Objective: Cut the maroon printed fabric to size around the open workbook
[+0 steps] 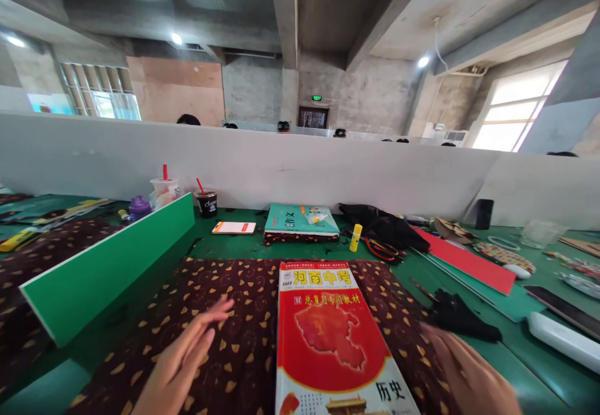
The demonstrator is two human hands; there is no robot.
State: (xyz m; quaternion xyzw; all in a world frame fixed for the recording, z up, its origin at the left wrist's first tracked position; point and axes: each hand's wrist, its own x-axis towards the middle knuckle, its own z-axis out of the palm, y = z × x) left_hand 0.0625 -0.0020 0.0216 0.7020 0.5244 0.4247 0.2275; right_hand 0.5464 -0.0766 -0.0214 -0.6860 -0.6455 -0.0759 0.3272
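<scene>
A red and white book (328,340) with a map on its cover lies flat on a dark brown cloth (234,340) patterned with small yellowish shapes. To the left of the book, above the cloth, is my left hand (187,352), its fingers stretched out and nothing in it. My right hand (469,371) is to the right of the book, near the cloth's right edge, slightly blurred, with fingers extended and nothing visible in it. Neither hand touches the book.
A green board (112,265) stands upright at the left. Behind the cloth are a phone (234,227), a teal book (302,220), a glue stick (355,238) and a dark cup (207,204). Black cloth (462,318) and a red sheet (469,260) lie at the right.
</scene>
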